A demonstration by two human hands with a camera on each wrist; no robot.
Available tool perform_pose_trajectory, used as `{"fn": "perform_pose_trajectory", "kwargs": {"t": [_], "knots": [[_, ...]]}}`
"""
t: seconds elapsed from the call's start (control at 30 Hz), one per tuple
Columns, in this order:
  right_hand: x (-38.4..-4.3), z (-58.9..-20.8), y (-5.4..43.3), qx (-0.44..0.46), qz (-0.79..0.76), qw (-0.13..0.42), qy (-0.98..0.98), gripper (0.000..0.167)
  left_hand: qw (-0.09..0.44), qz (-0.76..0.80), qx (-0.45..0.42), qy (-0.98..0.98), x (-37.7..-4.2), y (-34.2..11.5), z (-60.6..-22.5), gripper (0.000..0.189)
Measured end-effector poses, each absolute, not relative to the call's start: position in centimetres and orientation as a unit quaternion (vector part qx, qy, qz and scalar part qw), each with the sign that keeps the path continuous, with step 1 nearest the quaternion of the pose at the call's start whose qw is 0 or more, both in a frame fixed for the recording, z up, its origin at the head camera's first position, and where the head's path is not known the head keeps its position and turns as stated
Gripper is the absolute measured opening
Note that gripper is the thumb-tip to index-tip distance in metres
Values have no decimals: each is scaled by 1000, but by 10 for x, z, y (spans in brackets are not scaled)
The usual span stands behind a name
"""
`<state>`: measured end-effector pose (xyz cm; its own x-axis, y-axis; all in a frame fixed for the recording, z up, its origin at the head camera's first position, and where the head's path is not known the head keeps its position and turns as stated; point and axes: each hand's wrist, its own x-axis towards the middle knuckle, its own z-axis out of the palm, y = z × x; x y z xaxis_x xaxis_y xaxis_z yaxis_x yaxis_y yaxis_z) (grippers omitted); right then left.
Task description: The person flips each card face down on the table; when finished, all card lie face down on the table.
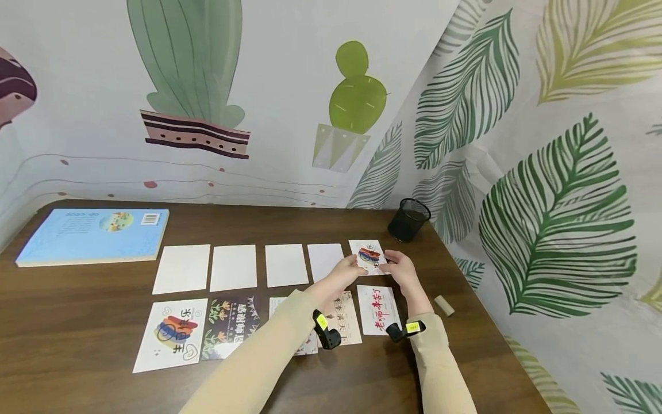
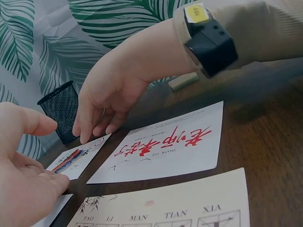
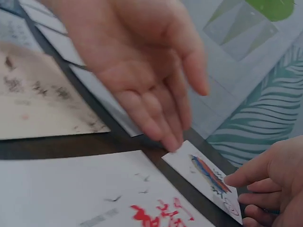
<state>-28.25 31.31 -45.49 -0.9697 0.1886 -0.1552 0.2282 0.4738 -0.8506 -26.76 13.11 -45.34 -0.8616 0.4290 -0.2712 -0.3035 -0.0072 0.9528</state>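
Here's the printed card (image 1: 368, 254), right of frame centre, between my left hand (image 1: 343, 276), fingers loosely extended at its left edge, and my right hand (image 1: 404, 271), touching its right edge (pinching? I can't tell).

Free to cross the tabletop (image 1: 279, 225) behind the blank cards (image 1: 233, 267); bounded left by the blue book (image 1: 88, 241), right by the mesh cup (image 1: 405, 226), rearward by the wall (image 1: 289, 132); blocked in front by the left sleeve (image 1: 253, 362).
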Motion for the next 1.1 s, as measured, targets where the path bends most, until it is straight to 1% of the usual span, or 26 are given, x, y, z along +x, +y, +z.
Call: {"fn": "perform_pose_trajectory", "kwargs": {"t": [0.2,0.3,0.4,0.57,0.7,0.77,0.87,1.1], "knots": [[-289,-454,319,147,-550,7,822,57,249,710,65,655,-266,130,-454,72],[-290,-455,320,153,-593,12,790,63,249,711,66,654,-266,131,-454,71],[-292,-458,321,148,-623,31,767,66,258,708,59,655,-265,130,-453,71],[-291,-461,318,140,-623,52,768,60,277,706,62,648,-264,126,-455,71],[-290,-460,316,134,-616,50,775,54,282,710,72,642,-269,124,-459,68],[-291,-458,315,129,-614,48,777,55,280,712,78,640,-272,123,-461,67],[-292,-455,313,122,-613,43,779,54,261,718,86,639,-275,121,-459,63],[-283,-441,297,65,-640,-2,766,48,168,737,93,648,-275,116,-439,47]]}}
